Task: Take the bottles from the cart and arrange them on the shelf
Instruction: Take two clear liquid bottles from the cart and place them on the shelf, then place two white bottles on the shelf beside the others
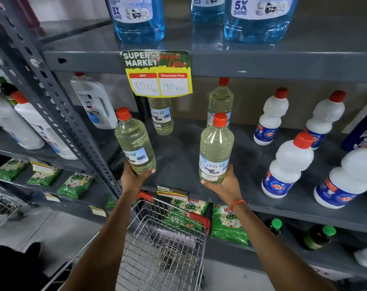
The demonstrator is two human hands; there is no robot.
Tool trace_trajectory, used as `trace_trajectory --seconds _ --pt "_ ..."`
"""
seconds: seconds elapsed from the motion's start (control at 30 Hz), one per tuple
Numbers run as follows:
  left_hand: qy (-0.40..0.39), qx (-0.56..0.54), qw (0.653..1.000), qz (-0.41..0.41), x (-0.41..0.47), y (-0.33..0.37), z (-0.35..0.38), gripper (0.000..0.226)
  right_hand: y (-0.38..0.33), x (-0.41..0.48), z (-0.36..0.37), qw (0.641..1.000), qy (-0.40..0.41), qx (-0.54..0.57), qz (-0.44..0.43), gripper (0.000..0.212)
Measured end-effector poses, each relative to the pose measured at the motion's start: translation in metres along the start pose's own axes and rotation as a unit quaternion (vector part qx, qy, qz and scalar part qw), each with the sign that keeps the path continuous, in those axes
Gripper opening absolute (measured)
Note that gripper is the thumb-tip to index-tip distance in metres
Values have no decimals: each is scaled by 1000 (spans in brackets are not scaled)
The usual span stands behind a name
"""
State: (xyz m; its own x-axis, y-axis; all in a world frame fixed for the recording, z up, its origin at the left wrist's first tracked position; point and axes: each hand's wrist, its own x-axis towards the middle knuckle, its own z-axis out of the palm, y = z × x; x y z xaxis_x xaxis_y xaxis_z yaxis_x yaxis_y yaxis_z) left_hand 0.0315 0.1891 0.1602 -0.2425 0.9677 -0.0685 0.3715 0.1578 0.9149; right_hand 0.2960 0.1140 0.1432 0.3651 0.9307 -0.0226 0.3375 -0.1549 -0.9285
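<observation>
Nearest me, wire cart (pixel 163 248) below, red corners, looks empty of bottles as far as I can see. Left hand (pixel 134 177) grips left bottle (pixel 135 141) by its base, fingers wrapped around it, tilted slightly left. Right hand (pixel 224 185) grips right bottle (pixel 216 150) at the base, upright. Both are at the front edge of the grey shelf (pixel 178 156). Behind them, two matching bottles (pixel 220 101) stand on the shelf. White bottles (pixel 287 164) to the right. Price tag (pixel 159 76) hangs above.
</observation>
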Motion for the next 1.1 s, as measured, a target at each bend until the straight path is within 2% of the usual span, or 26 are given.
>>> trace_trajectory --seconds 0.1,0.17,0.23,0.33,0.43,0.5,0.6,0.7,0.77,0.83,0.9,0.97,1.1 --pt "21 -50 999 -4 1 15 0 110 -16 10 4 999 -15 38 -25 118" --pt "32 -58 998 5 -17 27 6 124 -21 4 3 998 19 53 -32 122" --pt "39 -38 997 57 -51 37 20 125 -22 -16 -5 992 81 63 -69 101" --pt "22 -25 980 198 -109 56 56 110 -30 -37 -26 967 196 49 -157 60" --pt "-20 -37 957 286 -154 78 111 88 -35 -48 -59 950 242 12 -199 44" --pt "-48 -52 947 312 -181 91 148 78 -28 -59 -87 937 275 -13 -213 44" --pt "-107 -53 944 309 -208 99 198 88 6 -75 -136 919 340 -26 -200 46" --pt "-116 -40 971 207 -211 104 239 117 49 -74 -186 910 393 -29 -127 62" --pt "-130 -20 981 141 -206 106 258 128 71 -60 -213 929 366 -23 -43 86" --pt "-136 6 984 115 -201 102 270 124 83 -45 -229 957 291 -7 11 101" --pt "-119 17 986 116 -196 96 277 102 92 -34 -238 974 226 -6 14 94" --pt "-100 28 986 131 -194 92 278 79 98 -30 -241 978 207 -23 13 79" --pt "-78 29 985 152 -189 85 279 73 100 -32 -239 975 222 -22 9 73"
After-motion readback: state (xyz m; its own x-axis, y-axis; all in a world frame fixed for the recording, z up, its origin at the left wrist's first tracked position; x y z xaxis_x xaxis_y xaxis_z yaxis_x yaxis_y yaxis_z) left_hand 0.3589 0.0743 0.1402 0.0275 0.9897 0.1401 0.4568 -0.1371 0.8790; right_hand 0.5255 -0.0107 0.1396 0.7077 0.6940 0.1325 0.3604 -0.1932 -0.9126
